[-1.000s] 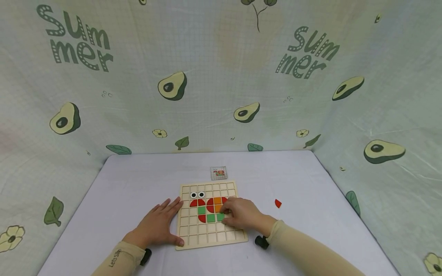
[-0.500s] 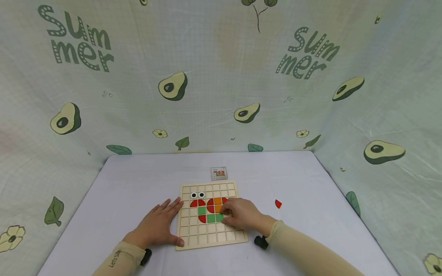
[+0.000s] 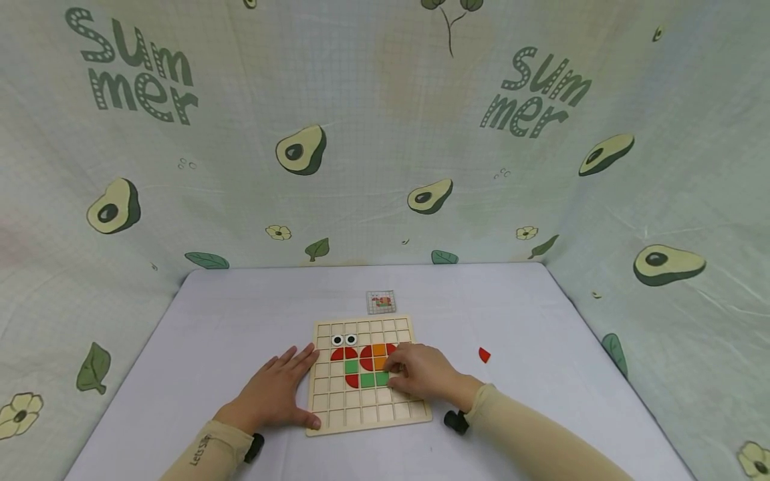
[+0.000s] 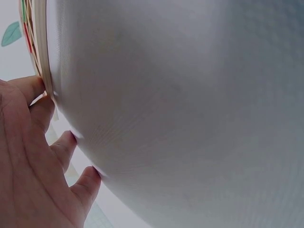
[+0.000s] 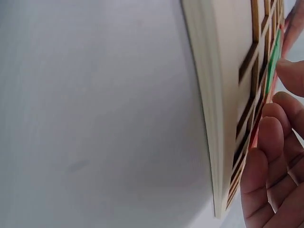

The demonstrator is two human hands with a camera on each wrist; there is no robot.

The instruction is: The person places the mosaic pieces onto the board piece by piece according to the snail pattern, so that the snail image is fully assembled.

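A square wooden grid board lies on the white table. Round eye tiles, red quarter-circle tiles, orange squares and green squares sit in its cells. My left hand is spread along the board's left side, its thumb on the front left corner; in the left wrist view two fingertips touch the board's edge. My right hand is over the right half, fingers curved. Its thumb and index finger pinch at the edges of the rightmost green square tile, which lies in the lower coloured row. My palm hides cells on the right.
Behind the board lies a small picture card with a coloured pattern on a grid. One loose red quarter-circle tile is on the table to the right. A patterned cloth hangs behind and at the sides.
The rightmost green tile has shifted slightly left under my right fingertips since the first frame. Both hands and the board have otherwise kept their places.
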